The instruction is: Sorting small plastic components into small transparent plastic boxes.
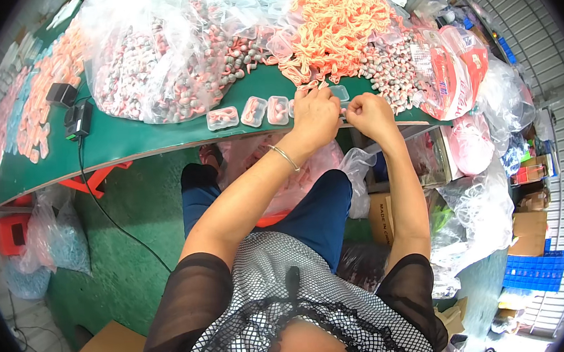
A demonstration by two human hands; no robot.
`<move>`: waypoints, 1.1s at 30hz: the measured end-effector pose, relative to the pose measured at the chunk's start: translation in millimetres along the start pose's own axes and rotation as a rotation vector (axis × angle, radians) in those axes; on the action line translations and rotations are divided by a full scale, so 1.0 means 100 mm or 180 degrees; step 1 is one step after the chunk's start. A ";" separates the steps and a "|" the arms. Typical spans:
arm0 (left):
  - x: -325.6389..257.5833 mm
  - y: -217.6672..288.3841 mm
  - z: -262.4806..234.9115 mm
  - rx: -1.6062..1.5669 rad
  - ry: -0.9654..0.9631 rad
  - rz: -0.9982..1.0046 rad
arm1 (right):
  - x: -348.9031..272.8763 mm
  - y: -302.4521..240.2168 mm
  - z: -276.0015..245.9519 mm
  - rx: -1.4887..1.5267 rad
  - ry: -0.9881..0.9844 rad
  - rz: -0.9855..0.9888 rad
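Closest to me was my black-and-white patterned top (pixel 270 271), with my dark blue trousers (pixel 313 227) beyond it, my knees by the near edge of a green table (pixel 131 135). A bracelet (pixel 284 157) circled my left wrist.

Both my hands worked close together near that edge, right of the table's middle. My right hand (pixel 369 116) had its thumb and forefinger drawn together beside a small pink piece (pixel 343 111); whether they pinched it, I could not make out. My left hand (pixel 317 114) reached a little farther over the table, fingers bent down and partly hidden by its own back, so I could not tell whether it gripped anything. The pink piece lay between the two hands, and a clear plastic container (pixel 339 93) sat just beyond them.

Just left of my left hand, three clear boxes stood in a row, each with pink contents: the nearest to it (pixel 277 110), the middle one (pixel 254 111) and the leftmost one (pixel 222 118). Well to the left was a black device (pixel 79 121).

Farther off, a heap of orange cords (pixel 339 27) spread beyond my hands. To its right was a pile of small pink-and-grey pieces (pixel 390 69), beside a red-and-white bag (pixel 454 70). To its left, a large clear bag (pixel 152 73) bulged with similar pieces.
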State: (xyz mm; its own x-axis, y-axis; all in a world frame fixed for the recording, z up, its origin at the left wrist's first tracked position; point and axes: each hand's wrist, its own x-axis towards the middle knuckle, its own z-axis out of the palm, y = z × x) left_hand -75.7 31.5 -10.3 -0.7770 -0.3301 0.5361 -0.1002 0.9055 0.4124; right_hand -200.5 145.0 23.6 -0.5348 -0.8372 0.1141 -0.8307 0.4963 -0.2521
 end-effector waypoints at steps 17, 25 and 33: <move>-0.11 0.02 0.05 0.0130 0.0361 0.0134 | 0.43 -0.06 0.00 0.1142 0.0692 -0.0807; -0.11 0.06 -0.01 0.0003 0.0304 0.0167 | 0.62 0.01 0.03 0.0424 0.0202 -0.1213; -0.07 0.08 -0.03 -0.0194 0.0244 -0.0195 | 0.09 0.11 -0.10 0.0785 0.0803 -0.0899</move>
State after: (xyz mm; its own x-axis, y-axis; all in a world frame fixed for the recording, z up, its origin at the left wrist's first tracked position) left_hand -69.4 40.6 -8.5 -0.7205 -0.4060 0.5622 -0.1063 0.8658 0.4890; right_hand -216.0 144.9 31.8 -0.3387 -0.8347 0.4343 -0.9043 0.1613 -0.3953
